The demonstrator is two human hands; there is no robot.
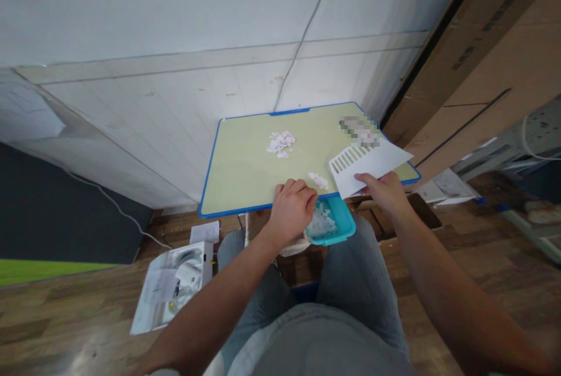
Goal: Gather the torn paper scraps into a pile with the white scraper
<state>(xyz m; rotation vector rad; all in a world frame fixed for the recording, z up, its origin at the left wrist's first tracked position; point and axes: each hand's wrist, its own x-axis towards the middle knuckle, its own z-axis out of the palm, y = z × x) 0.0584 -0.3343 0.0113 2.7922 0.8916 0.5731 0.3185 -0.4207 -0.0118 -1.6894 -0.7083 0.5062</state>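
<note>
My right hand [383, 189] pinches a white sheet [368, 165] between thumb and fingers, over the table's right side. A row of narrow slots is cut along the sheet's left part. My left hand [293, 207] is closed at the table's near edge, its fingers curled at the left rim of a teal plastic container [346, 231]; the thumb is hidden. Whitish scraps [322, 221] lie inside the container, just below the table edge. On the tabletop, a small heap of paper scraps [319, 180] lies close to my left hand, with a larger pile [281, 142] farther back.
The pale yellow table [236, 171] has a blue rim and stands against a white wall [175, 107]. A blurred-out object [359, 130] lies at its back right. Tall cardboard [477, 54] stands on the right. An open white box [175, 282] sits on the floor, left.
</note>
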